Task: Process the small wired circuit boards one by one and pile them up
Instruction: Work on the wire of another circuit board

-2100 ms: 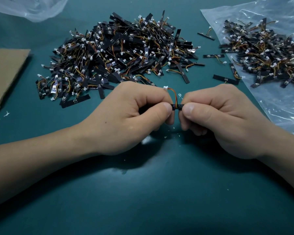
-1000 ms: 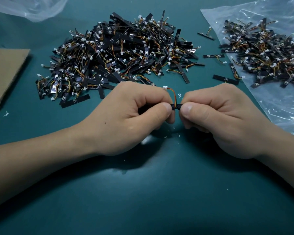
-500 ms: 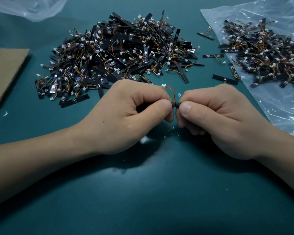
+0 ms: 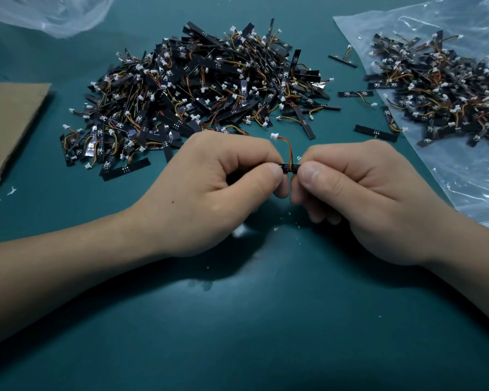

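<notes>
You pinch one board [image 4: 290, 167] between both thumbs and forefingers — left hand [image 4: 212, 193], right hand [image 4: 364, 198] — above the table [image 4: 237, 320], wire [image 4: 288, 148] up and clear, likely so you can flex it; the pile [image 4: 198, 88] waits behind.

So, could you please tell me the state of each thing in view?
left hand: pinching the held board's left end.
right hand: pinching its right end.
held board: level between both hands, wire arching upward.
large pile: loose heap on the mat.
smaller pile: spread on the plastic bag.
cardboard: lying flat, far left.
</notes>
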### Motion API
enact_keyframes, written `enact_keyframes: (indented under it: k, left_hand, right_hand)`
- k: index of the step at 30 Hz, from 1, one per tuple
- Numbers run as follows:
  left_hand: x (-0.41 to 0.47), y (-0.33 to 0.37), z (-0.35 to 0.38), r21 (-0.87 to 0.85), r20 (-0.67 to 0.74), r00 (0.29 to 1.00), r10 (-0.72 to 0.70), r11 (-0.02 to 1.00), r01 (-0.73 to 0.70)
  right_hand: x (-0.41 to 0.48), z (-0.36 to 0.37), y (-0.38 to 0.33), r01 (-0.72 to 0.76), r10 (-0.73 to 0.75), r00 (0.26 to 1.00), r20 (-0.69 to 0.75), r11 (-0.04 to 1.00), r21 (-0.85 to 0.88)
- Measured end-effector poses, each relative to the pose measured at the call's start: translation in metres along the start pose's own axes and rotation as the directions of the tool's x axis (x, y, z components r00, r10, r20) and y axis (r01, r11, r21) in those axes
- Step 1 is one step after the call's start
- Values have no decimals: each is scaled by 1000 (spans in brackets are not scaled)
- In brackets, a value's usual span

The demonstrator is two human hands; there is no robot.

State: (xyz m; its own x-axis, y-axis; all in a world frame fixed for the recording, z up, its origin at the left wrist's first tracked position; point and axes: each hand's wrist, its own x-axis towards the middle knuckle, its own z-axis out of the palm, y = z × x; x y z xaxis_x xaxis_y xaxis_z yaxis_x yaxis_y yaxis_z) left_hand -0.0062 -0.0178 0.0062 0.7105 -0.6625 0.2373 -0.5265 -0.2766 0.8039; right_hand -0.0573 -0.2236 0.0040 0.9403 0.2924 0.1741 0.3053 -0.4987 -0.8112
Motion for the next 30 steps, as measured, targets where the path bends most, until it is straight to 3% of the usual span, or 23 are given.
enact_keyframes:
  k: [11,30]
  left_hand:
    - [-1,1,0,-28,-7,1000,-5,1000,5]
    - [-1,0,1,-10,14,1000,3,1000,-3]
  right_hand:
    - [-1,0,-3,-27,25,1000,15,994,109]
    - [-2,0,2,50,-51,999,-11,997,-53]
